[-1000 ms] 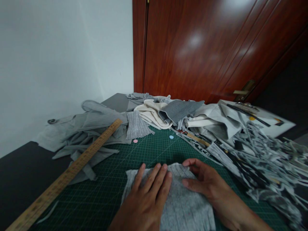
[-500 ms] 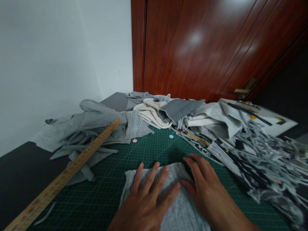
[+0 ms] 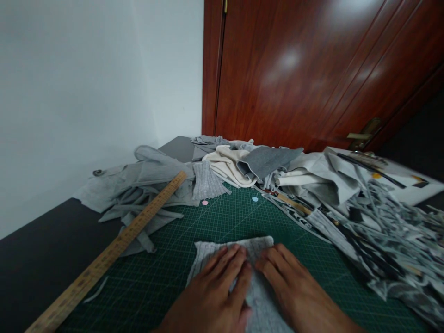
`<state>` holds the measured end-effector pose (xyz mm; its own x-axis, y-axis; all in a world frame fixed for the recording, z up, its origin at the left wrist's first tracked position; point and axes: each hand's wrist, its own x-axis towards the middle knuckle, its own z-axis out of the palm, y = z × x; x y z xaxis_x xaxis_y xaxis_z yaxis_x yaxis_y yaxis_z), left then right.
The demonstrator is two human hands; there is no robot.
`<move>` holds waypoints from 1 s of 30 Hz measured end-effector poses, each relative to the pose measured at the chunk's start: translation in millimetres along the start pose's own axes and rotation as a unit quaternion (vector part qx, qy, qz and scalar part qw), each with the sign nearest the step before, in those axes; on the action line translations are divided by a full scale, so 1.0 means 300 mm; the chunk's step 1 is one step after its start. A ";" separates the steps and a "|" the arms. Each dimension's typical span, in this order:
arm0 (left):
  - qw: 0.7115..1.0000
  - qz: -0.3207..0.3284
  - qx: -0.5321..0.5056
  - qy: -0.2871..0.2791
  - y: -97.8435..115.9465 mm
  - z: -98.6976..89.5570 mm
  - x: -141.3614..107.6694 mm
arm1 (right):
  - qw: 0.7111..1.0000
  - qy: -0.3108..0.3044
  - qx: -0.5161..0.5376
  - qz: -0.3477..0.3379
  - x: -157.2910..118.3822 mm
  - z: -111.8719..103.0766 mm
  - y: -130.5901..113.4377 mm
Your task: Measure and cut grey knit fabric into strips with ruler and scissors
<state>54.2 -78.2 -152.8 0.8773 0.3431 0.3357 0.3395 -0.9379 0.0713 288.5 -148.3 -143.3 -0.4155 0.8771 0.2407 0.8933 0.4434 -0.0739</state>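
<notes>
A piece of grey ribbed knit fabric (image 3: 265, 300) lies on the green cutting mat in front of me, its top edge slightly wavy. My left hand (image 3: 218, 291) rests on the fabric's left and middle part, fingers stretched out close together. Something small and pale green shows by its thumb; I cannot make out what it is. Over on the fabric's right side is my right hand (image 3: 291, 282), palm down with bent fingers touching the cloth. The fingertips of both hands are close to each other near the middle of the piece.
A wooden ruler (image 3: 114, 247) slants across the mat (image 3: 222, 217) at left, over grey fabric scraps (image 3: 152, 171). A pink disc (image 3: 205, 202) and a light blue disc (image 3: 255, 199) lie farther back. Folded cloths (image 3: 270, 159) and a heap of cut strips (image 3: 388, 231) fill the back and right.
The left hand's spread fingers have drawn together and bent on the fabric. My right hand has come off the fabric's right edge onto its surface. The view has shifted slightly left.
</notes>
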 end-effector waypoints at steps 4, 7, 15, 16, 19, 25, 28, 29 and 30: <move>0.999 -0.015 -0.011 -0.030 -0.031 -0.047 -0.024 | 1.000 0.010 -0.018 0.010 -0.028 0.010 0.021; 0.998 -0.031 -0.028 -0.044 -0.050 -0.094 -0.044 | 1.000 -0.008 -0.007 -0.005 -0.044 0.007 0.044; 0.986 -0.116 -0.065 -0.096 -0.087 -0.168 -0.102 | 0.995 -0.096 -0.030 -0.012 -0.012 -0.011 0.061; 0.986 -0.118 -0.071 -0.096 -0.096 -0.169 -0.111 | 0.995 -0.098 -0.030 -0.009 -0.009 -0.014 0.059; 0.985 -0.118 -0.077 -0.100 -0.120 -0.172 -0.134 | 0.994 -0.112 -0.014 -0.004 -0.007 -0.024 0.055; 0.984 -0.108 -0.087 -0.112 -0.136 -0.187 -0.145 | 0.985 -0.161 0.059 0.030 0.006 -0.037 0.050; 0.981 -0.111 -0.091 -0.129 -0.135 -0.196 -0.132 | 0.980 -0.170 0.084 0.058 0.009 -0.037 0.042; 0.980 -0.110 -0.091 -0.137 -0.136 -0.197 -0.126 | 0.979 -0.174 0.085 0.067 0.007 -0.036 0.038; 0.979 -0.107 -0.091 -0.145 -0.137 -0.197 -0.118 | 0.978 -0.177 0.085 0.072 0.004 -0.034 0.033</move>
<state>-11.0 -54.8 -111.9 0.8607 0.5088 0.0165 0.4835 -0.8272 0.2861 298.6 -144.9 -133.8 -0.3469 0.9287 -0.1312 0.9181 0.3077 -0.2497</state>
